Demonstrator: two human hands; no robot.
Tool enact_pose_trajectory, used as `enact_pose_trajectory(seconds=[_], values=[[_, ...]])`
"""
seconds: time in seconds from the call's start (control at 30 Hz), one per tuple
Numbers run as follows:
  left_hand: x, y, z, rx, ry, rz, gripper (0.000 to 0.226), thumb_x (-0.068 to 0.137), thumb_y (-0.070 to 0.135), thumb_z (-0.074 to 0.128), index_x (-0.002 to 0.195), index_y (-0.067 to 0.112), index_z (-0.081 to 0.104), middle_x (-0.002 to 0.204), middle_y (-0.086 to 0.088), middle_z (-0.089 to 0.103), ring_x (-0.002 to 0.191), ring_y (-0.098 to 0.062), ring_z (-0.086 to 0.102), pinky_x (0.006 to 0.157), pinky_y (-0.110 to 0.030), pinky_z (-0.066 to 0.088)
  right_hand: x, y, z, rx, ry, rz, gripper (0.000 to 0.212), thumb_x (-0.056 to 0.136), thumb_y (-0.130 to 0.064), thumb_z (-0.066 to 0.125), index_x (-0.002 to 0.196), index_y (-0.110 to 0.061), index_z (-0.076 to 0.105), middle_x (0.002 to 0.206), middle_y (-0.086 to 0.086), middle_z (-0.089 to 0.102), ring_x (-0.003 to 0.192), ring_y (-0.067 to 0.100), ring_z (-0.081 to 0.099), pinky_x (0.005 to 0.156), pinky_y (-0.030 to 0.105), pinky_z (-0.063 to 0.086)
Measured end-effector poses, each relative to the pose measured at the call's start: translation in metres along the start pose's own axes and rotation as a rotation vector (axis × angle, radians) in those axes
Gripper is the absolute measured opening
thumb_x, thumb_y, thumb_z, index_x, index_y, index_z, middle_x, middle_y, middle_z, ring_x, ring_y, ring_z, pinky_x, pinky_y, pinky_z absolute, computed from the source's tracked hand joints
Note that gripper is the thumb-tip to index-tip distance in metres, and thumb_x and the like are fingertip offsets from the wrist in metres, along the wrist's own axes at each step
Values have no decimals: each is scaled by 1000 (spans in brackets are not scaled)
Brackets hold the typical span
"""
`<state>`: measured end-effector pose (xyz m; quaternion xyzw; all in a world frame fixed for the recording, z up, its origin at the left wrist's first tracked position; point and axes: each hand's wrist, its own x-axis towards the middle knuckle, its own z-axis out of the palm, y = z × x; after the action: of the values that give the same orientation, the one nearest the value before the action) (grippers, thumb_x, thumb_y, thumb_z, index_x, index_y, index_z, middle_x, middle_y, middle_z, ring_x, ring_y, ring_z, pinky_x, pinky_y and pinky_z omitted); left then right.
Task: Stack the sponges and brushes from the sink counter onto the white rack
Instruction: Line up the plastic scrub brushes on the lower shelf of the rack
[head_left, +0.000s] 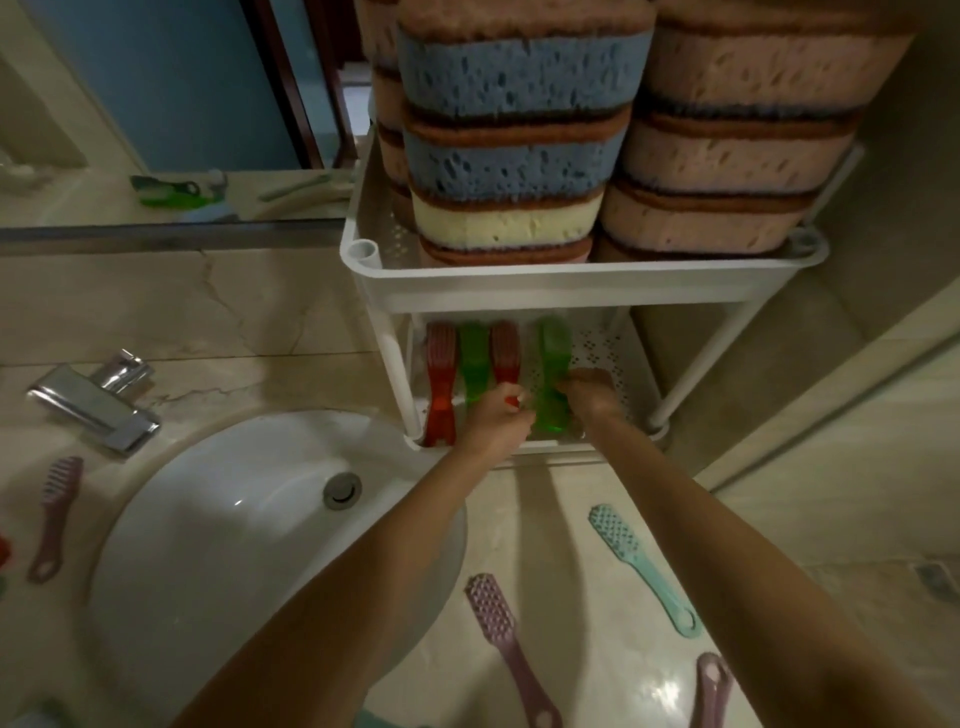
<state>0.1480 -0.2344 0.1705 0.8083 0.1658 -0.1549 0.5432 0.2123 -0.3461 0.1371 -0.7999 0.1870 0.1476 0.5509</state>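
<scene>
Lower shelf of white rack (519, 283): green brush (551, 358), motion-blurred.
Right hand (592, 397) grasps the green brush; left hand (498, 423) curled alongside, grip cannot be determined. Stacked sponges (519, 156) cut off above.

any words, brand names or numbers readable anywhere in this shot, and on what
None can be read.
No print shows on the white rack, the sponges, the tap or the teal brush.
The green brush at the right hand and the red brush at the left hand are motion-blurred.
The green object reflected in the mirror is too blurred to tell.
</scene>
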Motion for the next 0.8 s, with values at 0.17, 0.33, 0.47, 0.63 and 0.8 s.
enact_pose_trajectory(seconds=[0.17,0.33,0.47,0.63,0.8], values=[[-6,-21,-9,366,21,125,37,91,5,40,126,7,54,129,-15,57,118,-29,54,99,-34,44,12,5,2,-465,10,-111,23,93,-9,45,106,-1,63,110,18,65,95,29,63,84,34,51],[-7,-34,-9,437,-14,144,39,95,8,38,132,10,48,134,-15,54,120,-29,52,99,-33,42,7,14,20,-589,34,-355,24,94,-12,46,116,-5,56,114,18,64,104,32,60,88,36,46],[-9,-36,-10,372,12,156,39,93,3,39,129,10,52,131,-13,56,120,-27,52,98,-28,40,10,15,19,-677,23,-339,20,95,-12,44,104,-2,60,105,18,67,96,30,64,82,33,49],[-29,-40,-21,234,54,188,40,90,-2,41,127,5,53,130,-14,56,123,-24,51,105,-30,39,-18,13,12,-458,101,-443,29,90,-7,50,117,-3,59,106,22,64,94,33,62,84,38,50],[-67,-68,-56,-5,197,122,21,91,0,49,108,-5,61,110,-23,63,105,-36,58,89,-33,44,-85,16,31,-242,116,-626,26,80,3,54,102,-3,66,96,17,63,86,27,58,77,30,42]])
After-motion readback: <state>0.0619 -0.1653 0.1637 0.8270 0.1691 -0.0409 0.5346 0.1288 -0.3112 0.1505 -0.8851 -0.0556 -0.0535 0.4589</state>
